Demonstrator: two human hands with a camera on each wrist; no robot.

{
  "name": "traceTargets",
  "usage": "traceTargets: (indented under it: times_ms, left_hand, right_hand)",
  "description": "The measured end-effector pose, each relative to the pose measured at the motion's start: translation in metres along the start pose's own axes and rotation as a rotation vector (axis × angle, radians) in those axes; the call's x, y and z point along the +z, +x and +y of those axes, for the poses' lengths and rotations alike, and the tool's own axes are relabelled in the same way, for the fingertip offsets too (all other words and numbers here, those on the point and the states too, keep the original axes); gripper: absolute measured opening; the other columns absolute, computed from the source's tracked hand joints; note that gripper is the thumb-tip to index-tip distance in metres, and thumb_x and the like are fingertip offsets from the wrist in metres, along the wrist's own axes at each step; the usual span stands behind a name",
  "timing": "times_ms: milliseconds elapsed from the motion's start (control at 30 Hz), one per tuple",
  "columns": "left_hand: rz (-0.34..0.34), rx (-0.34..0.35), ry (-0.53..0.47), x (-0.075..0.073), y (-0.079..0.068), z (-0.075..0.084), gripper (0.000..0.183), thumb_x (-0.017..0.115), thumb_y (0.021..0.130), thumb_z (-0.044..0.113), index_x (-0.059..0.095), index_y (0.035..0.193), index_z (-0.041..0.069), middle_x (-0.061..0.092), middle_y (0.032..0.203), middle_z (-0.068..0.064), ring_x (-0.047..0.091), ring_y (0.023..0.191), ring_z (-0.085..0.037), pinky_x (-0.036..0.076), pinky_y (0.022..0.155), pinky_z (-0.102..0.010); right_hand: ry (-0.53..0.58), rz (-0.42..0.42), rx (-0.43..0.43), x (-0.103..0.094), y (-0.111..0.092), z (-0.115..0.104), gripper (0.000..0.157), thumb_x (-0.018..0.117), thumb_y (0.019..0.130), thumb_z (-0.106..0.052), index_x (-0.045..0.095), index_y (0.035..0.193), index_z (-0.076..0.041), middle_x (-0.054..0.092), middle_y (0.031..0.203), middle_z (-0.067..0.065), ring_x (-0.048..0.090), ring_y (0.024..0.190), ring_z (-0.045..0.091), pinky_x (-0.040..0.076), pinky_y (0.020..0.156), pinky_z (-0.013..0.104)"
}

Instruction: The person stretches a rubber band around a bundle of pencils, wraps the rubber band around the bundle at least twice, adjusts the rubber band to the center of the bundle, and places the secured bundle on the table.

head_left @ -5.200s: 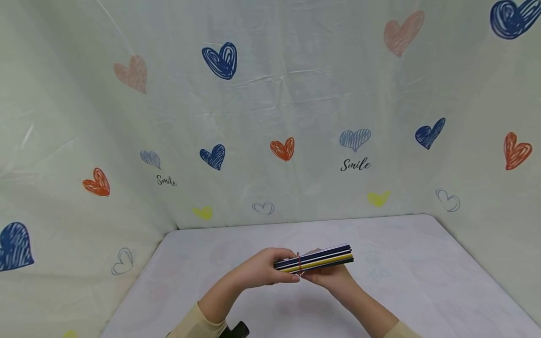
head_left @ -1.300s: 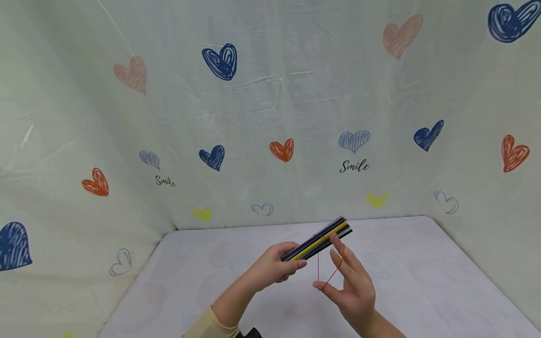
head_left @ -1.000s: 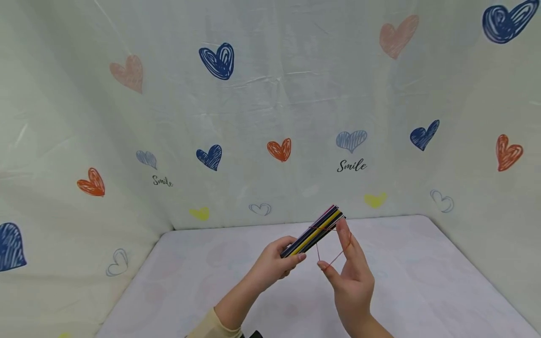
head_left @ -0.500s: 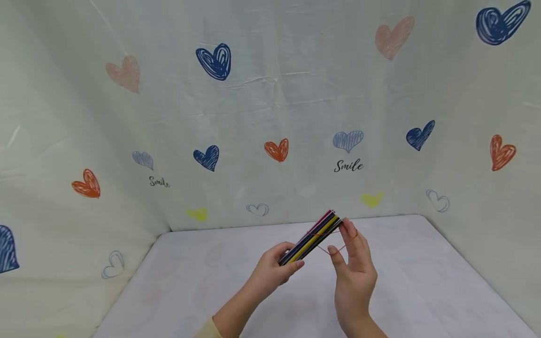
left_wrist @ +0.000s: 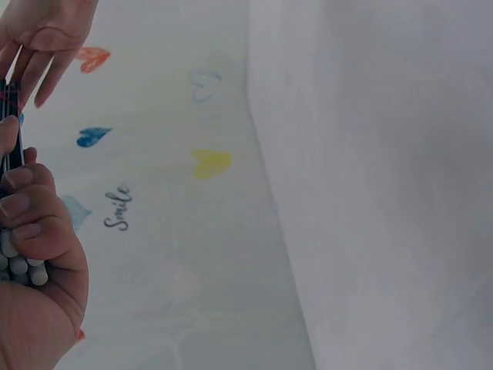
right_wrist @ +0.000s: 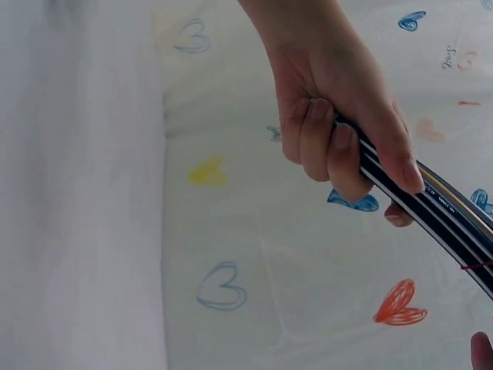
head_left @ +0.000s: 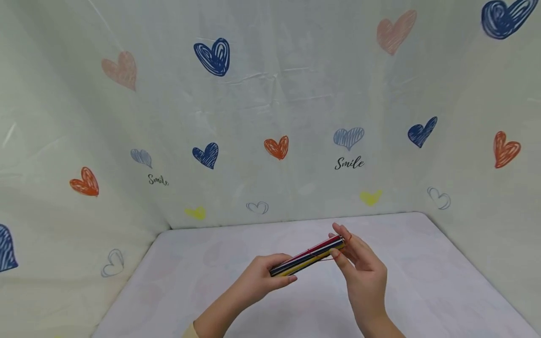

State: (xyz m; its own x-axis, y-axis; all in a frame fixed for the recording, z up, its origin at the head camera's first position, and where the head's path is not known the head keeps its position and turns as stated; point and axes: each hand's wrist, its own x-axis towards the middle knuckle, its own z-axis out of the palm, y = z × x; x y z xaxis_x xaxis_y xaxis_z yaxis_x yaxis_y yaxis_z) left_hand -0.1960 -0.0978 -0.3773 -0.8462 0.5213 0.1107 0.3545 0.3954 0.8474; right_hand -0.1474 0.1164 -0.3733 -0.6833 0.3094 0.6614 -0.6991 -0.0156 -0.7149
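Note:
A bundle of striped pencils in black, yellow and red slants up to the right over the table. My left hand grips its lower end, and rounded pencil ends poke out of the fist in the left wrist view. A thin red rubber band goes round the bundle's middle and stretches to my right hand. That hand has the band looped over thumb and fingers, right at the bundle's upper end. In the right wrist view only one fingertip of it shows, below the pencils.
A white-covered table lies under the hands. Behind it and at the sides hangs a pale curtain printed with hearts and the word "Smile".
Earlier both hands were on the banded bundle; then my right hand drew out a loop of the rubber band. Now that loop is nearer the bundle's upper end, and the pencils tilt less steeply.

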Motion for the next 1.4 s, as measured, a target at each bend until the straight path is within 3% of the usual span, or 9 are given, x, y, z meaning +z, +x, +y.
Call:
traceTargets:
  times_ms: [167,333,633,833,1067,1300,1400]
  left_hand:
    - [-0.044,0.085,0.109,-0.005,-0.005,0.001,0.020,0.077,0.086,0.024,0.072,0.104,0.018,0.065,0.085,0.011,0.056,0.069,-0.005,0.048,0.061,-0.024]
    - [-0.050,0.106,0.193,-0.011,-0.009,0.004,0.022,0.077,0.086,0.026,0.071,0.105,0.018,0.065,0.085,0.013,0.056,0.069,-0.003,0.049,0.063,-0.023]
    - [-0.086,0.128,0.285,-0.019,-0.018,0.006,0.018,0.076,0.086,0.028,0.071,0.102,0.022,0.062,0.081,0.018,0.053,0.065,0.000,0.046,0.060,-0.021]
    - [-0.105,0.129,0.340,-0.022,-0.021,0.004,0.018,0.079,0.083,0.028,0.071,0.099,0.023,0.061,0.078,0.020,0.052,0.065,0.001,0.045,0.061,-0.020]
    - [-0.152,0.062,0.269,-0.023,-0.025,0.008,0.023,0.083,0.078,0.027,0.073,0.097,0.022,0.061,0.073,0.019,0.053,0.063,0.001,0.047,0.060,-0.020]
    - [-0.134,0.004,0.153,-0.019,-0.027,0.009,0.028,0.087,0.073,0.021,0.075,0.098,0.021,0.062,0.069,0.013,0.053,0.061,-0.001,0.047,0.058,-0.021]
    - [-0.123,0.025,0.126,-0.018,-0.028,0.006,0.028,0.087,0.072,0.019,0.076,0.097,0.021,0.062,0.069,0.013,0.053,0.060,-0.001,0.047,0.057,-0.021]
  right_hand:
    - [-0.029,-0.084,-0.053,-0.006,0.002,0.002,0.044,0.068,0.077,0.022,0.062,0.120,0.011,0.067,0.113,0.019,0.066,0.098,0.019,0.050,0.079,0.021]
    - [0.019,-0.174,-0.065,-0.010,0.004,0.003,0.042,0.068,0.075,0.023,0.063,0.116,0.013,0.069,0.108,0.019,0.066,0.096,0.019,0.050,0.076,0.020]
    - [-0.103,-0.295,0.101,-0.017,-0.004,0.005,0.027,0.073,0.079,0.011,0.068,0.103,0.001,0.072,0.101,0.011,0.066,0.087,0.016,0.053,0.073,0.024]
    - [-0.116,-0.429,0.069,-0.024,-0.003,0.012,0.023,0.075,0.079,0.008,0.072,0.097,-0.006,0.071,0.094,0.008,0.067,0.082,0.016,0.054,0.069,0.025]
    - [0.045,-0.671,0.119,-0.032,0.001,0.020,0.026,0.074,0.079,0.010,0.070,0.098,-0.007,0.065,0.097,0.009,0.062,0.089,0.018,0.055,0.069,0.031]
    - [0.016,-0.693,0.108,-0.035,-0.001,0.019,0.027,0.075,0.080,0.009,0.068,0.099,-0.009,0.063,0.098,0.010,0.061,0.088,0.020,0.056,0.070,0.032]
    - [0.002,-0.711,0.073,-0.036,-0.002,0.020,0.031,0.075,0.078,0.010,0.066,0.100,-0.010,0.061,0.099,0.009,0.060,0.088,0.020,0.056,0.071,0.032]
